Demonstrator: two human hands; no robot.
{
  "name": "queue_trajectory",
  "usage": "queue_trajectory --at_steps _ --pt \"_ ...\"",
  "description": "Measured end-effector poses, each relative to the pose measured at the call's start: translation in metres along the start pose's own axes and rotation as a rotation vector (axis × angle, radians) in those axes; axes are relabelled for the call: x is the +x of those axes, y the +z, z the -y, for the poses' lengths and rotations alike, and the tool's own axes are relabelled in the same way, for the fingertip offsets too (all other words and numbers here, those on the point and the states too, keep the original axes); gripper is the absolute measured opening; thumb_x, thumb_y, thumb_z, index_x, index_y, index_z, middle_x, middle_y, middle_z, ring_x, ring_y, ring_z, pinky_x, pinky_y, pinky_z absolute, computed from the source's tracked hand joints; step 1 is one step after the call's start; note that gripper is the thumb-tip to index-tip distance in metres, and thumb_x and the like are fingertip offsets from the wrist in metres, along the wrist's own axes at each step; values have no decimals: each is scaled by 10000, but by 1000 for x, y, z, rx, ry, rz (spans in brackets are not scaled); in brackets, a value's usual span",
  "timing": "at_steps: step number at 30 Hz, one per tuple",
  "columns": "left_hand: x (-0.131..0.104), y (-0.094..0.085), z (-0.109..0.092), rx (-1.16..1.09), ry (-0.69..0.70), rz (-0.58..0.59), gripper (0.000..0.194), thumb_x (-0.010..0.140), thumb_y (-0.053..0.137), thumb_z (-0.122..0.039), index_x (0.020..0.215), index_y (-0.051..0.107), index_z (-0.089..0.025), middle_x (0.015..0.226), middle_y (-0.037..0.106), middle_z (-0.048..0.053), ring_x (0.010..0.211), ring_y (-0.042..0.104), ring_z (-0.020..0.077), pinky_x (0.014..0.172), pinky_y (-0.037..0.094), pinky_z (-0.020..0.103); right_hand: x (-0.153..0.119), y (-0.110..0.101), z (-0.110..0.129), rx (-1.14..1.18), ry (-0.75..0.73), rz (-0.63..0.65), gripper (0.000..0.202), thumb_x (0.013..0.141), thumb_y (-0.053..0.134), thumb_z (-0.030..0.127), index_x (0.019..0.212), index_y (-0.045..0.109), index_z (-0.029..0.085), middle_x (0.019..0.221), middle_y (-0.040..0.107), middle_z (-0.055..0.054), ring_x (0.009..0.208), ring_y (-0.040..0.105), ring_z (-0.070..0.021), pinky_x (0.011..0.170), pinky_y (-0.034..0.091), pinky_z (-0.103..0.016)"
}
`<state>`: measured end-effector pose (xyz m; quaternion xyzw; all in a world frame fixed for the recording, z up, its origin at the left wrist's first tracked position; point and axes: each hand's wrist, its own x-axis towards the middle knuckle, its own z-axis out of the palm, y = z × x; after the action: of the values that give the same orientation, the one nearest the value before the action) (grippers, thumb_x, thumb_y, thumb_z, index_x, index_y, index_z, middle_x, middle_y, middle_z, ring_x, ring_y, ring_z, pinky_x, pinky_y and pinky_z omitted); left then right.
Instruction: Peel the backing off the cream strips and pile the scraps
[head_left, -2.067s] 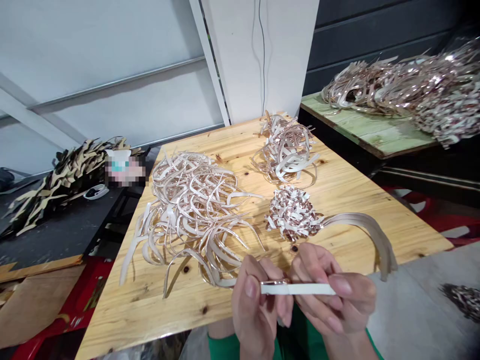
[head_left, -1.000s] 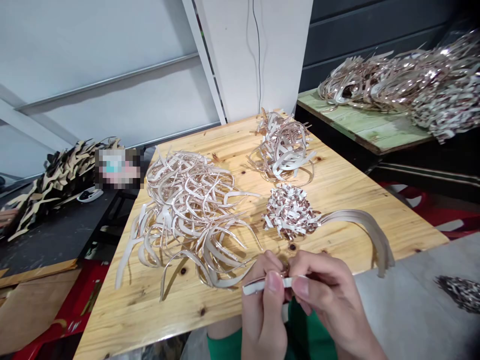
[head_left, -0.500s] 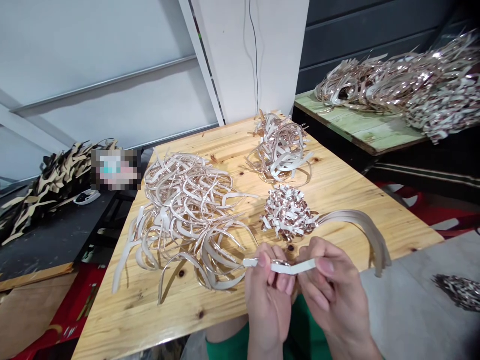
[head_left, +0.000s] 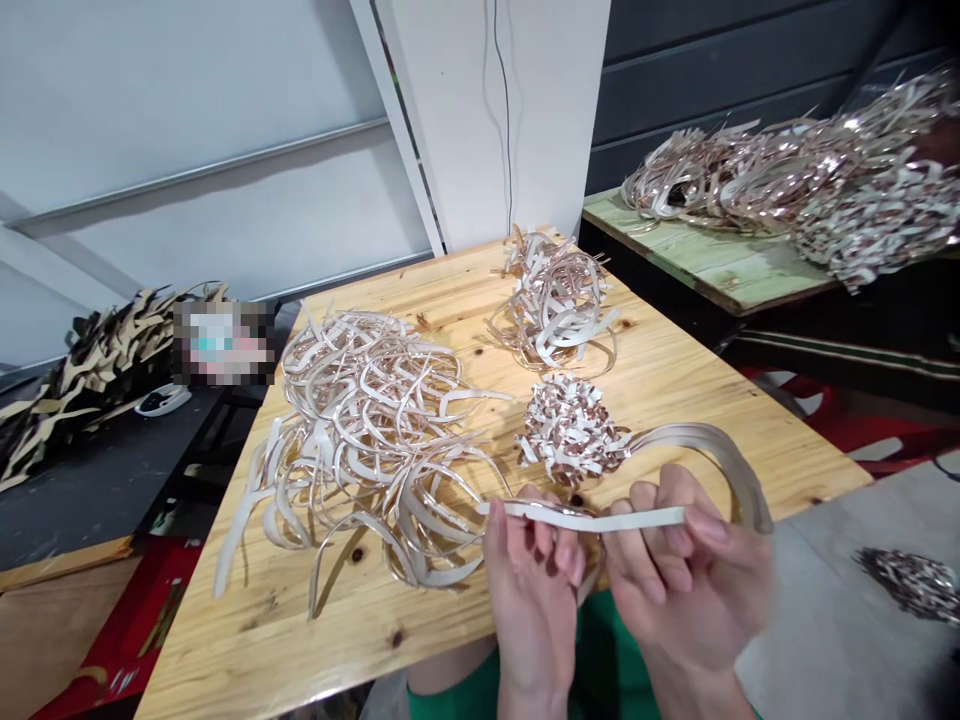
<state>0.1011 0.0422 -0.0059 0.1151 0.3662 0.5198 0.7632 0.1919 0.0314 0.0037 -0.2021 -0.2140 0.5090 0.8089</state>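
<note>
A narrow pale strip (head_left: 600, 522), with a shiny rose-gold side showing in part, stretches between my two hands over the front edge of the table. My left hand (head_left: 531, 585) pinches its left end between thumb and fingers. The right end is gripped by my right hand (head_left: 679, 570), thumb on top and fingers curled beneath. Just beyond my hands lies a bunch of short knotted strips (head_left: 571, 430), with a tail of long flat strips (head_left: 701, 438) bending off to the right. To the left spreads a large loose pile of curled strips (head_left: 375, 420).
A smaller tangle of strips (head_left: 559, 305) lies at the back of the wooden table (head_left: 247, 640). On a green side table (head_left: 720, 270) at right are heaped shiny strips (head_left: 795, 180). Black and tan strips (head_left: 112, 370) lie on a dark table at left. Another bunch (head_left: 911, 582) rests on the floor.
My right hand has moved right, away from my left hand, and a longer length of the strip now shows between them. Both hands keep hold of it.
</note>
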Motion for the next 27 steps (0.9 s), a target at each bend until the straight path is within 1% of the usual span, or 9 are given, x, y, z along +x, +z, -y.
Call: queue_trajectory --at_steps 1,3,6,9,13,17,22,25,27 --pt "-1 -2 4 73 41 57 669 807 784 -776 643 466 -211 616 398 -59 552 358 102 543 380 224 0 0 -1 -19 5 37 348 937 646 301 623 508 240 457 225 102 351 172 -99 362 173 -248" --pt "-3 -6 13 224 131 137 652 815 789 -775 668 512 -204 652 429 -44 598 395 115 569 388 234 -2 0 -2 -49 24 110 381 953 659 320 619 496 239 457 261 96 353 214 -100 374 203 -247" --pt "-7 -10 24 359 239 -13 506 797 889 -657 833 673 -201 737 555 -21 699 520 140 638 440 246 -2 2 -3 -56 42 140 408 951 661 328 616 447 239 458 264 96 343 214 -95 372 196 -251" --pt "-8 -9 25 309 198 -88 504 791 888 -660 807 693 -196 645 548 -45 607 503 114 580 425 235 0 4 -2 10 52 90 411 950 625 319 620 394 241 473 207 109 320 134 -81 348 166 -253" --pt "-3 -8 19 187 76 -30 560 747 942 -616 670 606 -175 549 492 -72 502 479 76 507 406 185 1 1 -1 142 41 -27 392 964 601 308 649 376 251 514 151 123 308 51 -75 302 114 -231" --pt "2 -7 13 166 105 11 534 803 913 -593 677 619 -165 571 520 -59 486 467 63 481 404 160 -5 -4 2 126 -11 -105 378 960 626 318 669 390 266 535 139 125 305 54 -91 305 161 -245" --pt "4 -5 7 96 371 -121 464 760 941 -590 771 664 -218 630 514 -66 515 465 82 478 427 159 -10 -4 6 100 -55 -138 300 984 615 305 717 490 250 562 236 92 361 231 -101 385 267 -258" --pt "4 -4 5 97 517 -79 444 847 844 -642 769 651 -251 638 509 -61 523 472 97 511 455 184 -4 0 7 24 11 -161 310 1051 553 352 760 533 247 620 349 51 478 401 -134 483 387 -263" --pt "5 -4 4 109 618 -31 452 919 771 -639 750 621 -248 638 503 -57 524 469 105 517 459 201 0 0 6 -19 66 -121 394 1064 503 514 770 530 254 654 402 30 541 448 -164 513 424 -285"
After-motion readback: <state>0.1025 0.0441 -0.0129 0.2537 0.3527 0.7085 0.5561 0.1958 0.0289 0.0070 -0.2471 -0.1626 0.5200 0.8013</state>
